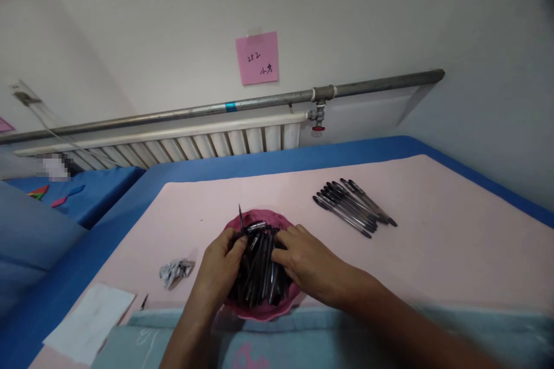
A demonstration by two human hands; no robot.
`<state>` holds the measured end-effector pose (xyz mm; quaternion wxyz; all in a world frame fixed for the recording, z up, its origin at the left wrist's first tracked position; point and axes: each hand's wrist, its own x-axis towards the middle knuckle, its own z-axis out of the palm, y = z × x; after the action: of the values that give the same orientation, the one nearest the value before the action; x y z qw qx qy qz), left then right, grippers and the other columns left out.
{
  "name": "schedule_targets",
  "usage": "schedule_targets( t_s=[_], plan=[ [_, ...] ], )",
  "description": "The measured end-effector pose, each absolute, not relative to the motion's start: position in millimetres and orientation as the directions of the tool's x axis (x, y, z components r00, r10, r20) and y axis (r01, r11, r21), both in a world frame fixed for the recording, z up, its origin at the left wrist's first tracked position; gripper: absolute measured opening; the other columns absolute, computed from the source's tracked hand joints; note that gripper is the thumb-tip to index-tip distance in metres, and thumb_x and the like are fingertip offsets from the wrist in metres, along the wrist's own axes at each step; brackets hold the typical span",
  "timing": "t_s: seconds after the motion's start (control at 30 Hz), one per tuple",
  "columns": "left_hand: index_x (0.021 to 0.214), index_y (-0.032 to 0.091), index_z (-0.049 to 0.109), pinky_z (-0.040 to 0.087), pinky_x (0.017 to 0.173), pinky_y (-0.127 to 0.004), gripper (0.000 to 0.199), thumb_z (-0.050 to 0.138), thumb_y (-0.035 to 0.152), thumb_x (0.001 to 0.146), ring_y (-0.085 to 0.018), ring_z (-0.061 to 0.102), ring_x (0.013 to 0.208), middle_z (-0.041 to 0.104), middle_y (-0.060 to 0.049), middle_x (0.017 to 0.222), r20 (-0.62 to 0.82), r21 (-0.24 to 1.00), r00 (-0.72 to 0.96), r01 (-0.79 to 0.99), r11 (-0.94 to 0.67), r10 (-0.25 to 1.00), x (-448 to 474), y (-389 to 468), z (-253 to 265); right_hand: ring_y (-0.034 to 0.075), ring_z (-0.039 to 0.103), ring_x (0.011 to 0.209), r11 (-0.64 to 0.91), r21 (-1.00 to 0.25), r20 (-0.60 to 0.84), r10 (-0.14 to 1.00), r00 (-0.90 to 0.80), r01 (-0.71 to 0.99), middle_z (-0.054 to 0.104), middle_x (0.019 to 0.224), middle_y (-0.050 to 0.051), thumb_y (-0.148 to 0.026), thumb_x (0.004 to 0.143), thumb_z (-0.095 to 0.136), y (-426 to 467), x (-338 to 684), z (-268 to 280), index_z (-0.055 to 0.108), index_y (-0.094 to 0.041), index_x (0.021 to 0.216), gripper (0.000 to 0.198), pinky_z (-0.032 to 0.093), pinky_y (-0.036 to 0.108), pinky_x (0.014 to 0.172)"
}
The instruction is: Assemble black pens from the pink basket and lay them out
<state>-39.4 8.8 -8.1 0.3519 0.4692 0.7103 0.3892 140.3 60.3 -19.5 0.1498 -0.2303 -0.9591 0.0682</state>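
Fingers (237,249) partly hide black pen parts (262,268) inside the bowl (264,315).

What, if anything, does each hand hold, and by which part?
Left hand: seemingly a thin dark rod, by its lower visible end. Right hand: at the pens; whether it grips one cannot be told.

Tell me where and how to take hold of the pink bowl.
The pink bowl is probably best gripped by its wavy rim, with the left hand and right hand coming from opposite sides. It is round, open-topped and loaded with dark pens, so a balanced two-sided hold should help keep it level.
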Motion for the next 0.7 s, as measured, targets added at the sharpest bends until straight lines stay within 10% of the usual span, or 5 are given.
schedule_targets(
  t_s=[0.4, 0.57, 0.7],
  plan=[
    [0.071, 0.014, 0.054, 0.047, 0.051, -0.020, 0.011, 0.063, 0.014, 0.066, -0.009, 0.057, 0.052, 0.061, 0.000, 0.060, -0.316, 0.912, -0.370, -0.373, 0.171, 0.874, -43, 10, 5, 0.018, 0.050, 0.076, 0.881, -0.336, 0.342, 0.443, -0.829, 0.333, 0.057, 0.082, 0.005, -0.006, 0.076, 0.045, 68, 141, -17, 0.053, -0.018, 0.078, 0.015, 0.041, 0.032, 0.068],
    [0.072, 0.014, 0.055, 0.053, 0.061, -0.028, 0.007, 0.059, 0.008, 0.070, -0.018, 0.066, 0.068, 0.067, -0.007, 0.069, -0.357, 0.838, -0.391, -0.535, 0.107, 0.848, -40, 13, 4, 0.015, 0.054, 0.067, 0.427, -0.884, 0.296, 0.827, -0.478, 0.190, 0.057, 0.073, -0.001, -0.013, 0.073, 0.051, 68, 140, -9, 0.050, -0.021, 0.081, 0.011, 0.045, 0.028, 0.062],
    [0.072, 0.013, 0.056, 0.055, 0.066, -0.032, 0.007, 0.061, 0.008, 0.069, -0.021, 0.067, 0.072, 0.069, -0.008, 0.073, -0.372, 0.756, -0.291, -0.646, 0.106, 0.881, -29, 12, 2, 0.012, 0.057, 0.061, 0.095, -0.968, 0.162, 0.943, -0.290, -0.234, 0.057, 0.069, -0.003, -0.019, 0.069, 0.059, 60, 133, -3, 0.049, -0.021, 0.079, 0.015, 0.048, 0.026, 0.059]
  ],
)
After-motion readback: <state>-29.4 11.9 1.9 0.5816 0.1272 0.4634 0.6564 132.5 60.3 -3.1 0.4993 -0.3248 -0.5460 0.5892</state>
